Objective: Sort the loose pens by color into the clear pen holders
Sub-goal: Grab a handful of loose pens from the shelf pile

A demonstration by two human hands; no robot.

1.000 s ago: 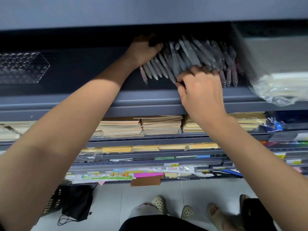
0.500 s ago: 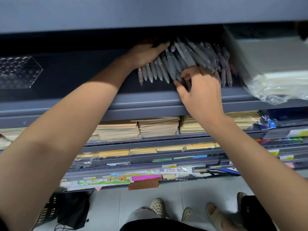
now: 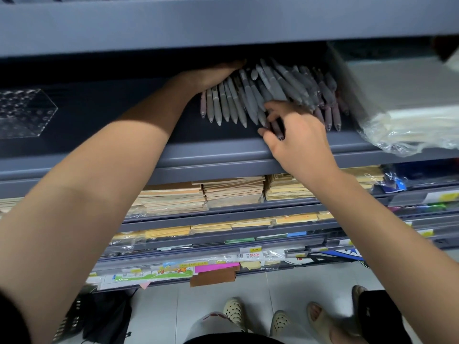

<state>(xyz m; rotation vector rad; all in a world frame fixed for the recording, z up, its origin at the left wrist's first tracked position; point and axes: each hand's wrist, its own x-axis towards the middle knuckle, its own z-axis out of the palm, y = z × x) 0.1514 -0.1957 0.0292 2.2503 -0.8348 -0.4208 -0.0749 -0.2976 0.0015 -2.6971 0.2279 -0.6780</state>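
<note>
1. Nearest, at the bottom of the view, two feet in cream perforated clogs [image 3: 233, 311] are standing on the pale tiled floor [image 3: 285, 289]. A second person's sandalled foot [image 3: 320, 316] is standing just beside them on the right, and a black bag [image 3: 106, 316] is sitting on the floor at the left.
2. Above the floor, the lower shelves are carrying stacks of tan envelopes [image 3: 173, 197]. A pink sheet [image 3: 216, 267] is sticking out of the lowest tier.
3. Both bare forearms are reaching up and forward to a grey shelf [image 3: 198, 155] above those tiers.
4. The right hand [image 3: 298, 142] is working at the front edge of the heap of pens [image 3: 248, 100]. Its grip is narrow: thumb and curled fingers are pinching what looks like one or two dark pens from the heap. The exact number is hard to tell.
5. The pens are lying loose on the dark shelf surface, fanned and overlapping, with their tips pointing towards the person. Most are showing frosted grey barrels, and a few pinkish ones are lying at either end.
6. Farther back, the left hand [image 3: 211, 75] is lying flat over the rear ends of the pens on the heap's left side. Its grip is wide, with the fingers stretched out and pressing rather than curling.
7. A clear pen holder [image 3: 22, 112] is sitting on the same shelf at the far left, well apart from the heap. A plastic-wrapped bundle [image 3: 409, 108] is lying just beside the heap on the right.
</note>
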